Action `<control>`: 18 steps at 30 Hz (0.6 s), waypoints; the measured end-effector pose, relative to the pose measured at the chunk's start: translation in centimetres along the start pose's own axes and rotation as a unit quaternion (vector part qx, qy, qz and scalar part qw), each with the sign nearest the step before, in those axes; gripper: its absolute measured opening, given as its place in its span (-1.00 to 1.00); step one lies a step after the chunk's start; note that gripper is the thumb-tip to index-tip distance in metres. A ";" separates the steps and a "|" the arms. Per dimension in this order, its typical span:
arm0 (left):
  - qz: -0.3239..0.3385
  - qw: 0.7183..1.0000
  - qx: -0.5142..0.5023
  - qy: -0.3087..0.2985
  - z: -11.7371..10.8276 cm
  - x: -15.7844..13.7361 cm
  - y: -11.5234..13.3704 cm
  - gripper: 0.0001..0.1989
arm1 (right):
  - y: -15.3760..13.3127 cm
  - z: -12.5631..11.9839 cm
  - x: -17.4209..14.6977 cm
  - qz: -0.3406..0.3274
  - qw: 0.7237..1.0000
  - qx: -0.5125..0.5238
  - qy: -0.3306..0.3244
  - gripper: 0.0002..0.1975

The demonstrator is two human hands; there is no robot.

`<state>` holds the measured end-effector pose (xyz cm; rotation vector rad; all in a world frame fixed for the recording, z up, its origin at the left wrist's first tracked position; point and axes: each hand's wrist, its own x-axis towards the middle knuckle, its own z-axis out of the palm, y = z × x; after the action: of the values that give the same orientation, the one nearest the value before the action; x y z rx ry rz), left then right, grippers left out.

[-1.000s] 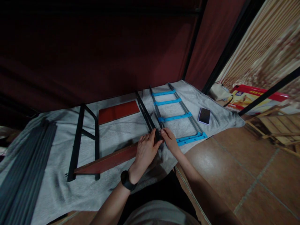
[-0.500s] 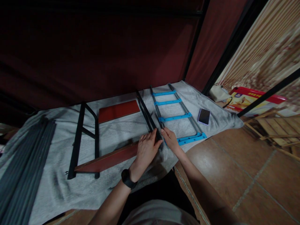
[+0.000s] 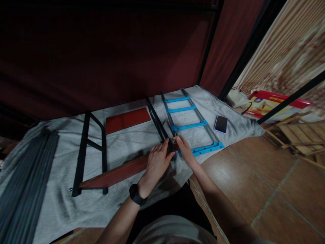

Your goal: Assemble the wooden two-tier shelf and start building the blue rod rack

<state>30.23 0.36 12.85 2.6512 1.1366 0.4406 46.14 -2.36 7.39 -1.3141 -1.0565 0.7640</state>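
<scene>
Your work stays at the near end of the right-hand black frame [image 3: 159, 122], where it meets the edge-standing red board [image 3: 122, 173]. Little has changed: your left hand [image 3: 157, 159] keeps its place over this corner, while the fingertips of your right hand [image 3: 185, 149] have shifted slightly, and a small reddish patch now shows beside them. The effort, as judged here, remains confined to that one joint. Your left thumb and fingers are spread about the corner, but you cannot tell how firmly they press; your right thumb and forefinger are drawn close together, and whether they pinch a part is hidden.

The board spans to the left-hand black frame [image 3: 81, 159]; a flat red board [image 3: 127, 121] lies between the frames, with bare grey blanket [image 3: 127, 142] before it. Your right side is tight: the blue-runged rack [image 3: 190, 125] lies just beside your hand, its nearest rung close to the blanket's edge above the tiled floor [image 3: 254, 179]. Beyond it rests a phone [image 3: 221, 124]. The maroon panel [image 3: 122, 61] bounds the far side.
</scene>
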 end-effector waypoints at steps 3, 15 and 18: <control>0.007 1.000 0.005 0.002 0.1 -0.1 0.0 -0.42 | 0.0 -0.3 -0.2 -0.032 0.999 0.000 -0.023 -0.63; 0.019 1.000 0.003 0.015 0.2 0.0 -0.3 -0.41 | 0.6 -0.1 0.4 -0.016 0.995 -0.089 -0.039 -0.47; 0.020 1.000 0.001 0.016 0.3 0.0 -0.4 -0.41 | 0.6 -0.3 0.1 -0.009 0.998 -0.050 -0.033 -0.53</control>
<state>30.07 0.58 12.45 2.6825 1.0952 0.4924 46.53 -2.34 6.80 -1.3696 -1.1710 0.7537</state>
